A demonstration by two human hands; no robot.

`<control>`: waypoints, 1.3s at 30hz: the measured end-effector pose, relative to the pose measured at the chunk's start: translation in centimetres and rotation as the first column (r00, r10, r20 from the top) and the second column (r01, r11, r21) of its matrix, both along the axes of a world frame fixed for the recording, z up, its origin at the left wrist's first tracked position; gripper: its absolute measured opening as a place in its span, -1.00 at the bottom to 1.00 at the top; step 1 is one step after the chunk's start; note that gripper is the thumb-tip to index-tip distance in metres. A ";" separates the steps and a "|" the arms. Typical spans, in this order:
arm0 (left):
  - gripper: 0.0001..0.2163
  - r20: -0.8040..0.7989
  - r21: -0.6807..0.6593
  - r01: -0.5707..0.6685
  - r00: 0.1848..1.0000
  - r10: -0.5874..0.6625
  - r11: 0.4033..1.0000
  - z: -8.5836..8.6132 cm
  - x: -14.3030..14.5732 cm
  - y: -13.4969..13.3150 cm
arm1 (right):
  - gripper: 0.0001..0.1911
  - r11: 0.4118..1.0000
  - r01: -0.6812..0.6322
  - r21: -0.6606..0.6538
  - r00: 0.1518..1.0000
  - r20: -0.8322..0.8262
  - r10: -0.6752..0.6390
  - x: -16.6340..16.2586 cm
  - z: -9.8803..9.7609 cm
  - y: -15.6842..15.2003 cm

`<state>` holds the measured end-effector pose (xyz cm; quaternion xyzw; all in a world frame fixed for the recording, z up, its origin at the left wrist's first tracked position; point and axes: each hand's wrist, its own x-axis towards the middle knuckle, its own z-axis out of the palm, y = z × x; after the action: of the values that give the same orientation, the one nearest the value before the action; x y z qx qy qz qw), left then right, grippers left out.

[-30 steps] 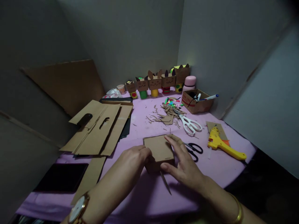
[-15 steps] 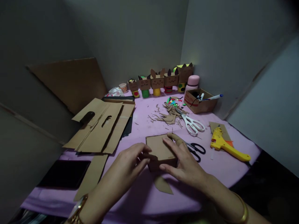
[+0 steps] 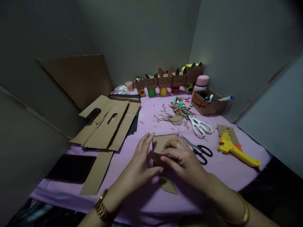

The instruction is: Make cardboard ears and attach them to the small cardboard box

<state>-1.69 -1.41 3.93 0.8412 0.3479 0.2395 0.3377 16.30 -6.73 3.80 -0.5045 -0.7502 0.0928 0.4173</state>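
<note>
A small brown cardboard box sits on the pink table cover in front of me. My left hand rests against the box's left side, fingers stretched out and thumb reaching under it. My right hand lies over the box's top and right side, fingers curled on it. A loose pointed cardboard piece lies on the cover just below both hands.
Black-handled scissors and white-handled scissors lie right of the box, with a yellow glue gun beyond. Flat cardboard sheets and a dark phone lie left. Cardboard scraps, a pen box and cardboard figures stand behind.
My left hand has opened and slid along the box's left side. My right hand has curled further over the top. The pointed cardboard piece now lies flat below the box.
</note>
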 end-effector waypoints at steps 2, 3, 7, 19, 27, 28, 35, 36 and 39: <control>-0.08 0.078 -0.091 0.001 0.997 0.006 0.996 -1.2 0.4 0.5 | -0.81 1.000 -0.001 0.001 1.000 -0.021 0.001 0.1 -0.2 0.1; -0.08 0.114 -0.132 0.009 0.994 0.006 0.991 -1.7 0.6 0.7 | -0.81 1.000 -0.005 0.002 0.999 -0.033 0.005 0.2 -0.3 0.1; -0.16 0.180 -0.166 0.053 0.983 -0.023 0.985 -2.4 0.9 1.3 | -0.84 1.000 -0.024 0.002 0.998 -0.057 0.024 0.2 -0.5 0.4; -0.19 0.220 -0.192 0.036 0.975 0.008 0.981 -2.3 1.1 1.3 | -0.79 0.998 -0.049 0.027 0.997 -0.061 0.051 0.4 -0.8 0.5; -0.18 0.178 -0.130 0.037 0.984 -0.013 0.991 -2.1 0.9 1.5 | -0.80 0.999 -0.053 0.011 0.997 -0.057 0.053 0.3 -0.5 0.4; -0.16 0.169 -0.118 0.036 0.986 -0.016 0.992 -2.2 0.9 1.5 | -0.82 0.999 -0.049 0.008 0.997 -0.065 0.050 0.3 -0.5 0.3; 0.05 0.132 -0.105 0.022 0.991 -0.008 0.994 -3.9 1.8 1.0 | -0.87 1.000 -0.005 0.031 0.992 -0.124 0.009 0.1 -1.2 0.4; 0.03 0.151 -0.115 0.007 0.988 0.011 0.993 -4.1 1.9 1.0 | -0.86 1.000 -0.002 0.031 0.992 -0.130 0.007 0.1 -1.2 0.4; -0.05 0.187 -0.142 -0.001 0.982 0.028 0.990 -4.2 2.2 0.9 | -0.86 0.999 0.007 0.041 0.989 -0.151 0.000 -0.1 -1.2 0.4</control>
<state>0.51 -0.54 -0.25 0.7860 0.3367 0.2954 0.4260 16.19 -6.35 2.56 -0.4885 -0.7173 0.1143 0.4835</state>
